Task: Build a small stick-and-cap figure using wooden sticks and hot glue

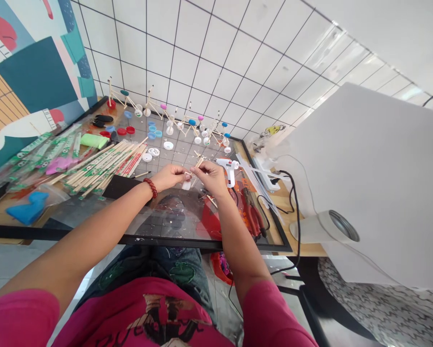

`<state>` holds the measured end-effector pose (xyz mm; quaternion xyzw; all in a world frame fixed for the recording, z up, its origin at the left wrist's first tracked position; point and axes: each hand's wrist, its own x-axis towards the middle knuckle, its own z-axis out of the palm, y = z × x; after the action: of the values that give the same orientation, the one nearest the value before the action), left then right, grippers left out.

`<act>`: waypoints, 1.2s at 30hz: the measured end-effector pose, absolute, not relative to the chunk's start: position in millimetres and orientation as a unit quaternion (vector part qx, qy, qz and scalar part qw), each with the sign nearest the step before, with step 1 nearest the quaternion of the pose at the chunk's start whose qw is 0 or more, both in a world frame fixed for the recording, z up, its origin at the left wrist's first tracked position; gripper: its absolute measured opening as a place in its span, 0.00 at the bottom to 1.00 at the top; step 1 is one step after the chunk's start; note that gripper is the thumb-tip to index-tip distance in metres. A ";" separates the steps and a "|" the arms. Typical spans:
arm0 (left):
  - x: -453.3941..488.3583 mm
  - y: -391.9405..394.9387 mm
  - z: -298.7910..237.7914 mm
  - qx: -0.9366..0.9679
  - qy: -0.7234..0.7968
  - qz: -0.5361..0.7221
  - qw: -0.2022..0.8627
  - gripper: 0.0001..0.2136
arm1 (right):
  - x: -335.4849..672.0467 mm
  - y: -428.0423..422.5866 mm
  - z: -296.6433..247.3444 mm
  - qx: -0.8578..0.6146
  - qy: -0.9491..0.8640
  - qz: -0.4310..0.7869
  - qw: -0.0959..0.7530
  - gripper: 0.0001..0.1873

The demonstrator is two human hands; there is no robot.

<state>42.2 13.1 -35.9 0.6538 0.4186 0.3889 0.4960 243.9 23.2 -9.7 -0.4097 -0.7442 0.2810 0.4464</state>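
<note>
My hands meet over the glass tabletop near its middle. My right hand is closed, its thumb and fingers pinching thin wooden sticks that poke up past the fingertips. Opposite it, my left hand, with a red bead bracelet at the wrist, pinches a small white piece beside the sticks' lower end. The fingers hide where the parts meet. A white glue gun rests just right of my right hand. White bottle caps lie beyond my left hand.
Stick-and-cap assemblies line the back edge. Wrapped chopsticks are heaped at left, near a blue lump in a bag. Red-handled pliers, a power strip with trailing cables, and a white cylinder stand right.
</note>
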 end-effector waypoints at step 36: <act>46.1 8.8 -34.0 0.630 0.428 0.405 0.506 0.18 | 244.5 19.1 -4.0 -0.413 -0.733 0.292 0.455 0.28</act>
<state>46.1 8.8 -34.0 0.6297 0.4283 0.4052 0.5058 244.5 19.1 -4.0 -0.4129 -0.7330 0.2919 0.4550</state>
